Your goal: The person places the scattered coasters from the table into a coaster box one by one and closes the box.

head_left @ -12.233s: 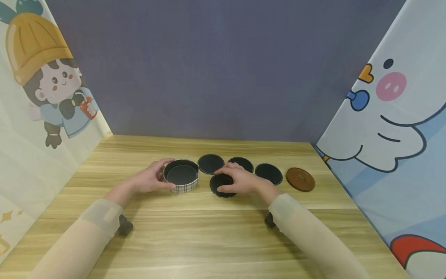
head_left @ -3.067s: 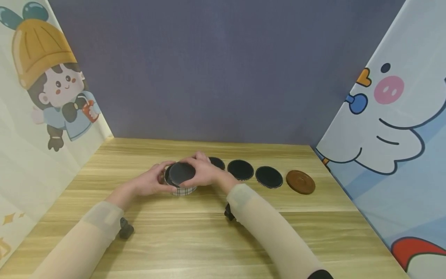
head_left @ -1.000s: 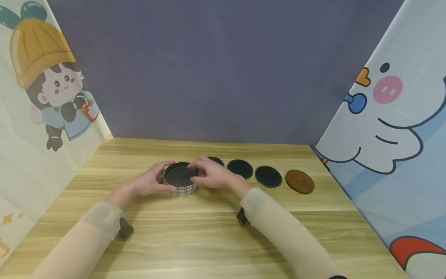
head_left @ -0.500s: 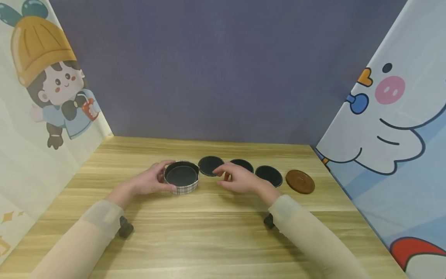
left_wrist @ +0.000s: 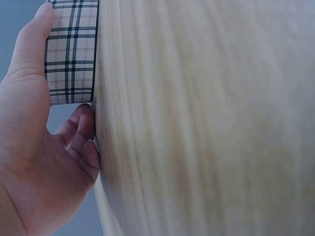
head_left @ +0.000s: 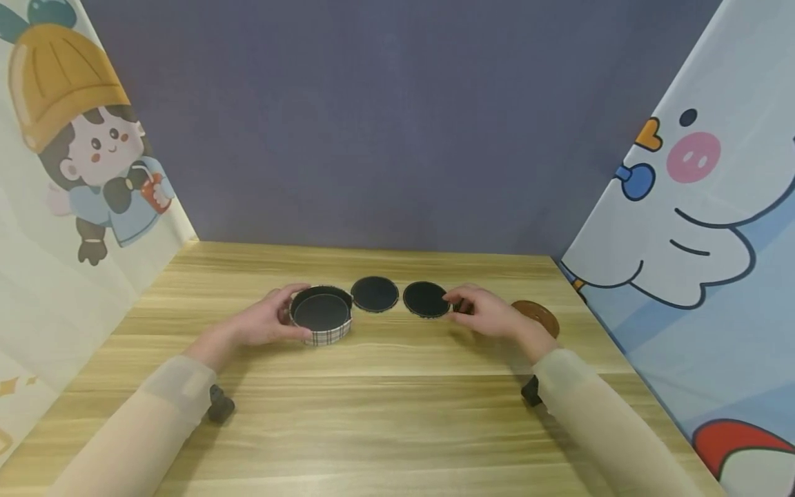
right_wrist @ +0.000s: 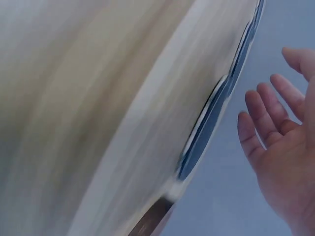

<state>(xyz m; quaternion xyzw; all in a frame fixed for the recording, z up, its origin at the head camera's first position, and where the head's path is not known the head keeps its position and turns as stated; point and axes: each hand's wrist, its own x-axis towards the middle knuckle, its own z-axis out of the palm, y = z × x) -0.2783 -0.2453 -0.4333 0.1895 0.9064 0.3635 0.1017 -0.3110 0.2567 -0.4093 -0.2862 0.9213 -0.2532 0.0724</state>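
Head view: the left hand (head_left: 268,319) grips a round plaid-sided holder (head_left: 332,336) at its nine o'clock, thumb against the outer wall. From that holder, one black disc (head_left: 375,294) lies at two o'clock and a second black disc (head_left: 425,299) near three o'clock, on the wood-grain surface (head_left: 373,428). The right hand (head_left: 487,314) holds nothing, fingers loosely parted over a third black disc (right_wrist: 203,135); a brown disc (head_left: 542,316) sits farthest, at three o'clock.
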